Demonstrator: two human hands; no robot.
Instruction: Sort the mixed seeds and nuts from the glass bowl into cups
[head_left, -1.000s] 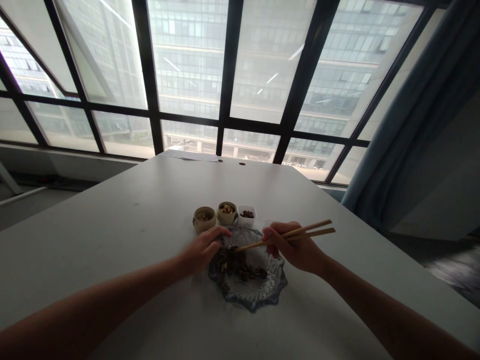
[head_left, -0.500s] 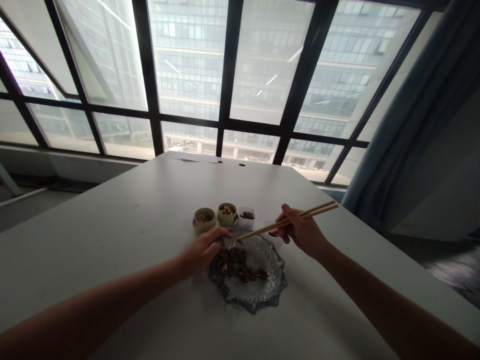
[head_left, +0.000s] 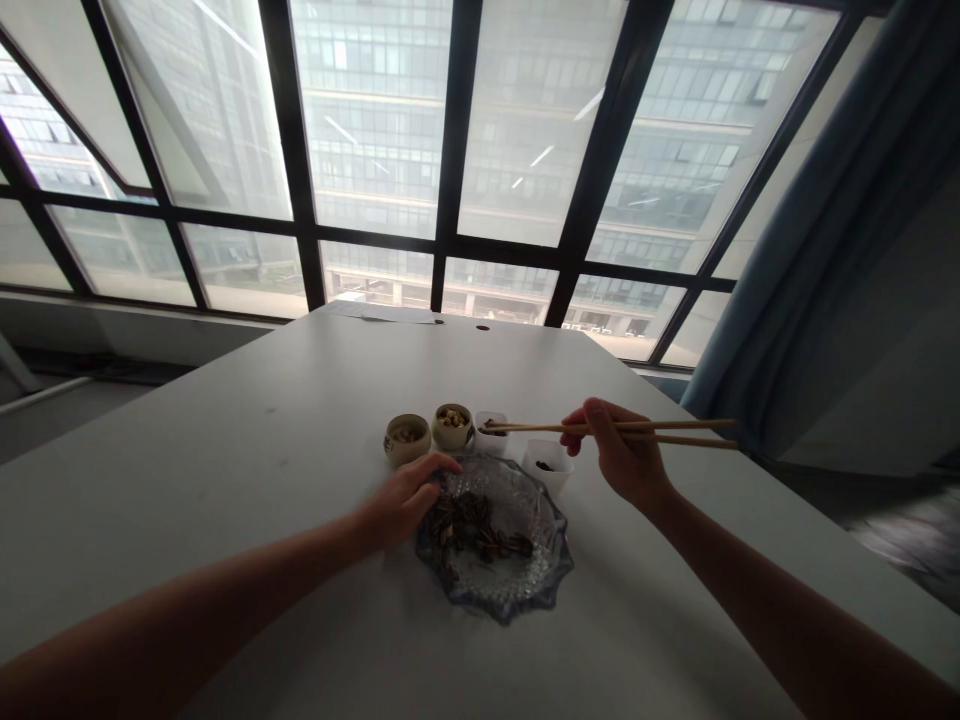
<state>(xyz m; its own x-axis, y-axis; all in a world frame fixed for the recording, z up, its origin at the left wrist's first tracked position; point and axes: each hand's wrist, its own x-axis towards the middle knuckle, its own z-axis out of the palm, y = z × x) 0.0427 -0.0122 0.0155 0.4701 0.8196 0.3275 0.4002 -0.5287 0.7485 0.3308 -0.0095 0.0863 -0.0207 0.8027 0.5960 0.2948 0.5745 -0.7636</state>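
Sitting between the hands, glass bowl (head_left: 536,590): upright on the white table (head_left: 375,370), its rim scalloped, dark dried pieces (head_left: 491,545) strewn mostly toward its 9 o'clock side.
Left hand (head_left: 409,498): at the bowl's 10 o'clock, fingers over the rim, thumb a little apart from them; I cannot tell whether they pinch the glass.
Right hand (head_left: 622,455): beyond the bowl at 2 o'clock, apart from it, pinching the wooden chopsticks (head_left: 536,428) between thumb and fingers.
Chopstick tips: pointing to 9 o'clock from that hand, at the square plastic cup (head_left: 491,446); anything between them is too small to tell.
Plastic cups: the square one at the bowl's 12, with brown pieces; a second translucent cup (head_left: 551,482) at 1, just beside the rim, with dark bits.
Ceramic cups: one (head_left: 453,440) at 11, holding tan pieces; another (head_left: 401,456) nearer 10, close to the left fingers.
Farther out: paper sheets (head_left: 397,314) toward 11, blue curtain (head_left: 810,250) toward 2.
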